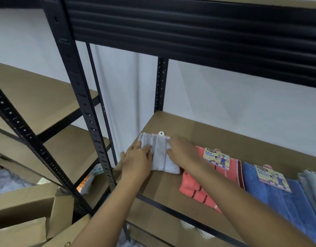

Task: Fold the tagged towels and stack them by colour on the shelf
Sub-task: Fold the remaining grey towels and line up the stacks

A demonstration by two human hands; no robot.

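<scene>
A folded white towel (pixel 161 154) with thin dark stripes lies at the left end of the brown shelf board (pixel 198 132), a round white tag at its far edge. My left hand (pixel 137 159) rests flat on the towel's left side. My right hand (pixel 182 151) presses flat on its right side. Beside it on the right lies a folded coral towel (pixel 194 188) with a "Face Towel" card. Further right is a blue towel (pixel 275 196) with the same card, then a grey towel (pixel 312 184) at the frame edge.
A black metal upright (pixel 86 107) stands just left of the towel. The upper shelf's black beam (pixel 198 41) hangs overhead. Cardboard boxes (pixel 28 211) sit at the lower left. A second shelf unit (pixel 37 97) stands to the left. White shoes (pixel 198 229) show below the shelf.
</scene>
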